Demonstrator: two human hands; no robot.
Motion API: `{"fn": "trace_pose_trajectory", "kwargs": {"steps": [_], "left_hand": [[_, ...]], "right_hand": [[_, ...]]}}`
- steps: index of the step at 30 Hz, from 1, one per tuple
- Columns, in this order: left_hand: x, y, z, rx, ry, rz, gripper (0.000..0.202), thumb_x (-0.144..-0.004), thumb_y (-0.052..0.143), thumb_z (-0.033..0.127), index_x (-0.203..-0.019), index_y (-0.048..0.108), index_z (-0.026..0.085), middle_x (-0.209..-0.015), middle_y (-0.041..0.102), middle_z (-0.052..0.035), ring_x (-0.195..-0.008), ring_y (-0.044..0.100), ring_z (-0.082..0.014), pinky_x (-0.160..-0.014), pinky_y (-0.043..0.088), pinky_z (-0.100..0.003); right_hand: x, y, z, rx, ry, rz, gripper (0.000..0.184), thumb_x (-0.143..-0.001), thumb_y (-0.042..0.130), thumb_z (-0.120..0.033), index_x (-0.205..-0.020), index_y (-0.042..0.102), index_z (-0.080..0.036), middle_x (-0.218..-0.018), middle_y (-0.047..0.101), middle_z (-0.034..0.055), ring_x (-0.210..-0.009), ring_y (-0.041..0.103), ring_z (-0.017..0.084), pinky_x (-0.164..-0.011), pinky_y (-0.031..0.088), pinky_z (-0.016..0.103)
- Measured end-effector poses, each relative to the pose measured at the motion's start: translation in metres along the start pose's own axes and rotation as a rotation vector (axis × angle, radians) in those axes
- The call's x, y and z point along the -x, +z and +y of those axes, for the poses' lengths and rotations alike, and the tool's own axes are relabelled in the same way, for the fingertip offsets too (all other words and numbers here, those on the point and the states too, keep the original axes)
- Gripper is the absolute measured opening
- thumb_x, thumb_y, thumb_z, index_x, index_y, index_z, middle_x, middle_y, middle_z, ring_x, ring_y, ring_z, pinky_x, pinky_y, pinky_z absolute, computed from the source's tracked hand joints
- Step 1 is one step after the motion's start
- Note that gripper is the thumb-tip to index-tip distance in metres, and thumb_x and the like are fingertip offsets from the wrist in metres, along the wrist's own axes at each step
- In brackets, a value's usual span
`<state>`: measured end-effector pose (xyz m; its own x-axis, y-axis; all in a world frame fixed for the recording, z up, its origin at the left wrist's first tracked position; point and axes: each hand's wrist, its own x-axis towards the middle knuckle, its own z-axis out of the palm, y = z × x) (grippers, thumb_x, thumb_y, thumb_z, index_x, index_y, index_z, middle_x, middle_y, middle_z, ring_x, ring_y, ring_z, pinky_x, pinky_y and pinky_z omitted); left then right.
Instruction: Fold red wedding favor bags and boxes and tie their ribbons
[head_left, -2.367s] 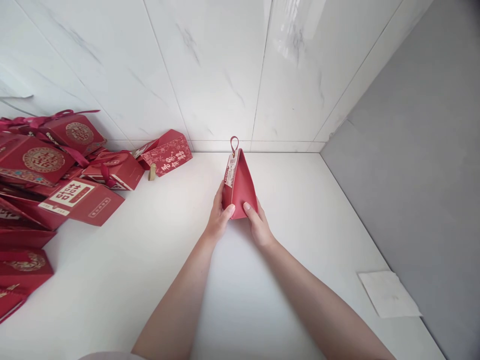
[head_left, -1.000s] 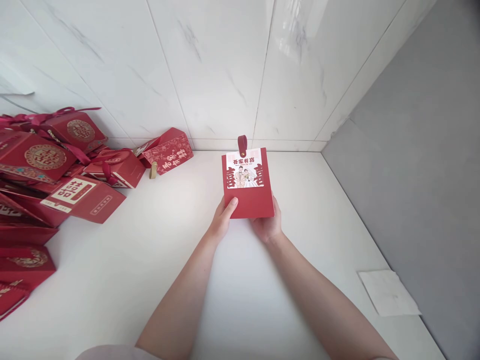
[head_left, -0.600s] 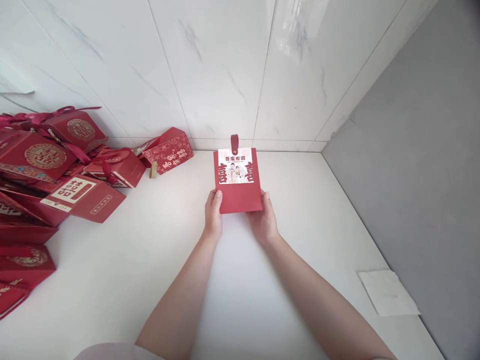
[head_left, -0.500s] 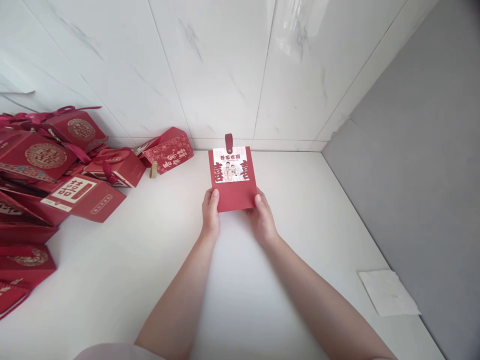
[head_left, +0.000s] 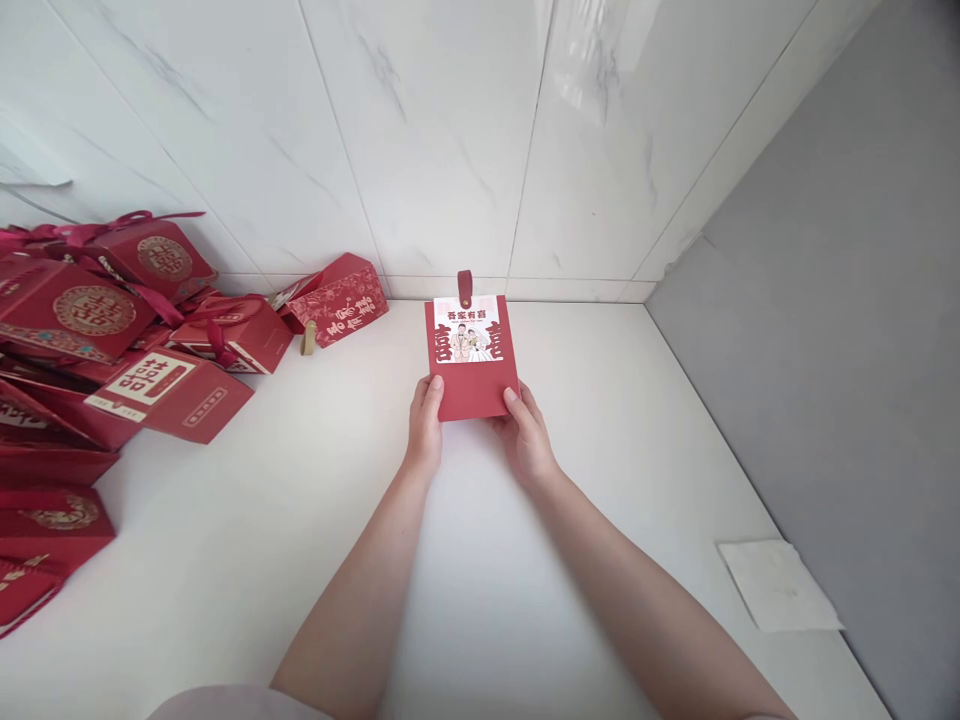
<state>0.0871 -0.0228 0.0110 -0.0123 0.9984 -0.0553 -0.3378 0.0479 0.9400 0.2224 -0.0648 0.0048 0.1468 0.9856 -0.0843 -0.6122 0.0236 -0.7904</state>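
Between my two hands is a red wedding gift box, its front facing me. A white label with a cartoon couple and red characters covers its upper front, and a dark red strap handle stands up from the top. My left hand grips the lower left edge, thumb on the side of the front. My right hand holds the lower right corner, its thumb on the front and some fingers curled beneath. The back of the box is hidden.
Several red gift boxes with ribbons are heaped on the left of the white table. A patterned red box lies by the tiled wall. At right, a white tissue lies beside a grey panel.
The held box has shifted slightly to the right and turned a little. My right thumb sits slightly further in on its front. Both hands still grip it.
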Motion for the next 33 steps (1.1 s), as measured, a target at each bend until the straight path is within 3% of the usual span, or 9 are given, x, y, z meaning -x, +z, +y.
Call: {"fn": "trace_pose_trajectory", "kwargs": {"steps": [33], "left_hand": [[-0.0008, -0.0003, -0.0022, 0.003, -0.001, 0.011, 0.059, -0.087, 0.069, 0.072, -0.113, 0.066, 0.019, -0.133, 0.073, -0.0115, -0.131, 0.065, -0.0319, -0.11, 0.053, -0.043]], "right_hand": [[-0.0005, 0.0007, -0.0007, 0.005, -0.004, -0.012, 0.045, -0.097, 0.072, -0.05, -0.138, 0.065, -0.031, -0.155, 0.063, 0.0039, -0.138, 0.062, 0.028, -0.114, 0.055, 0.049]]}}
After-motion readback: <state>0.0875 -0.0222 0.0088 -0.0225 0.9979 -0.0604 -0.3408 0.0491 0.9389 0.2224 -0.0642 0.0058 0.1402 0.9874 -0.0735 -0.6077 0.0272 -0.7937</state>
